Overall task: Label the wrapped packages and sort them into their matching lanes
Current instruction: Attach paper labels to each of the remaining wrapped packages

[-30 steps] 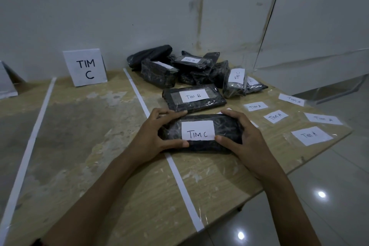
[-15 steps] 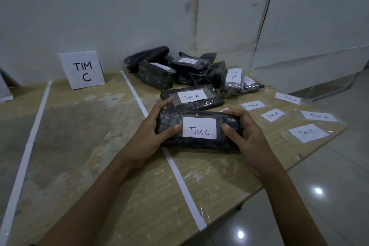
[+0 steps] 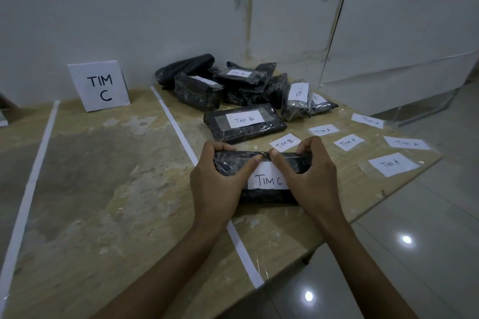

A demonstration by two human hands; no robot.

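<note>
A black wrapped package (image 3: 267,195) with a white "TIM C" label (image 3: 267,179) lies on the wooden table, just right of a white tape line (image 3: 178,132). My left hand (image 3: 217,184) grips its left end and my right hand (image 3: 311,176) its right end, with both thumbs meeting on the top edge above the label. A "TIM C" sign (image 3: 99,85) stands against the wall at the back of the lane to the left. Loose paper labels, one "TIM B" (image 3: 284,142) and several "TIM A" (image 3: 392,164), lie on the table to the right.
A package labelled "TIM B" (image 3: 245,122) lies just beyond my hands. Behind it is a pile of black packages (image 3: 220,83) against the wall, some labelled. A second tape line (image 3: 33,171) marks the lane's left side. The table's right edge (image 3: 375,210) drops to a tiled floor.
Both hands shifted from gripping the package's ends to pinching along its top edge, thumbs now meeting above the label. The package tilted toward me, and the "TIM B" label behind it came into view.
</note>
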